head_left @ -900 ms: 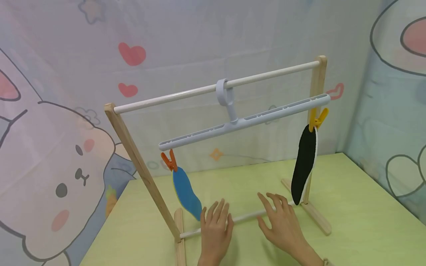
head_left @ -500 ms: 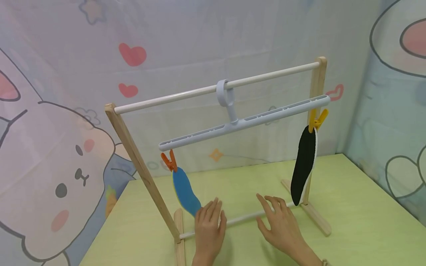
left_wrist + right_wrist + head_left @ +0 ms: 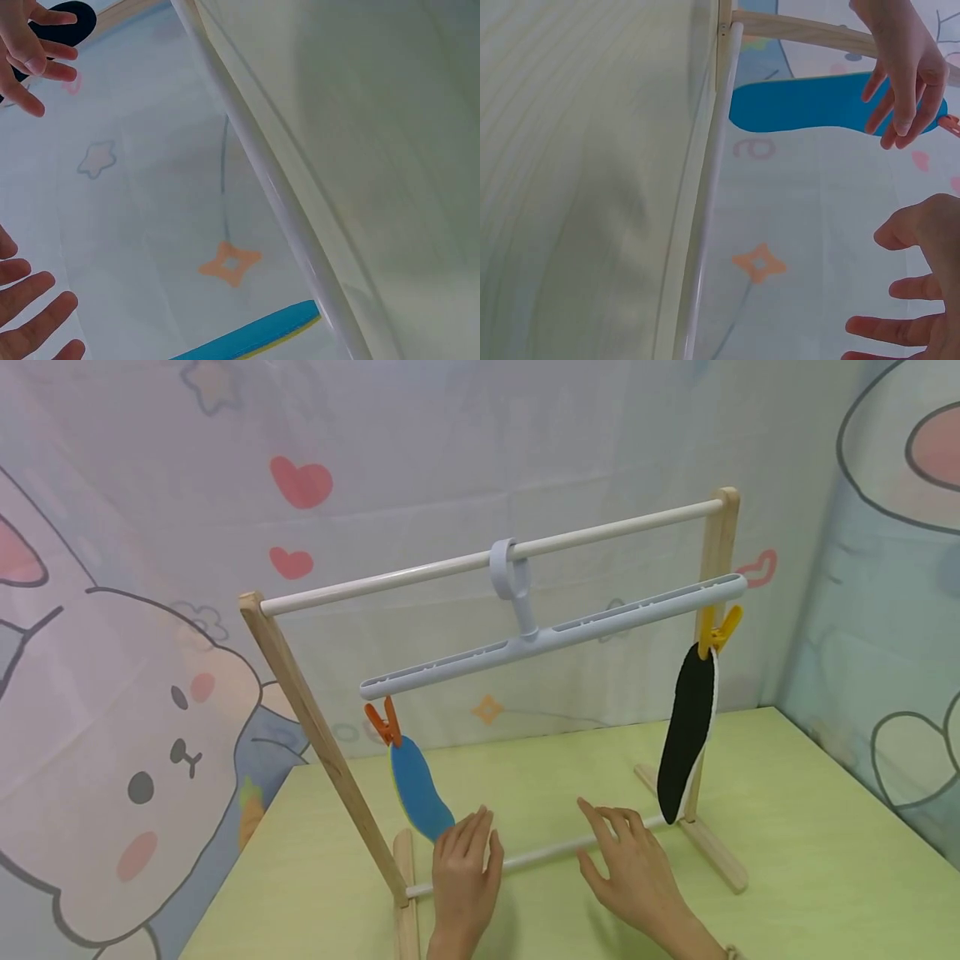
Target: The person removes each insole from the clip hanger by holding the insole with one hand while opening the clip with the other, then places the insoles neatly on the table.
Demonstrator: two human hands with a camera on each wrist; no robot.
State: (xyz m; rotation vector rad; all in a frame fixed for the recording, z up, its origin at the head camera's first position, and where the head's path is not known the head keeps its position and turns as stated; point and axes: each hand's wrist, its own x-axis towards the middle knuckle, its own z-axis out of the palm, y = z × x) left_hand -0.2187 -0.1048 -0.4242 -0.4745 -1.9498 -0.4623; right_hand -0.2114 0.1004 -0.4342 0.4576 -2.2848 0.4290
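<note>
A blue insole with a yellow edge hangs from an orange clothespin under the left end of a pale hanger. Under its right end a yellow clothespin carries a black insole with a white edge. My left hand hovers before the blue insole's lower end, covering its tip in the head view, fingers extended and holding nothing. Further right, my right hand is spread in the air near the lower rod, short of the black insole. Both hands look apart from the insoles.
The hanger's hook loops over the white top rod of a wooden rack. Its left post and right post stand on wooden feet, joined below by a white rod. Beneath is a yellow-green table, with a printed cloth behind.
My left hand has shifted a little to the left, in front of the blue insole's lower end. The right hand, hanger and insoles have barely moved.
</note>
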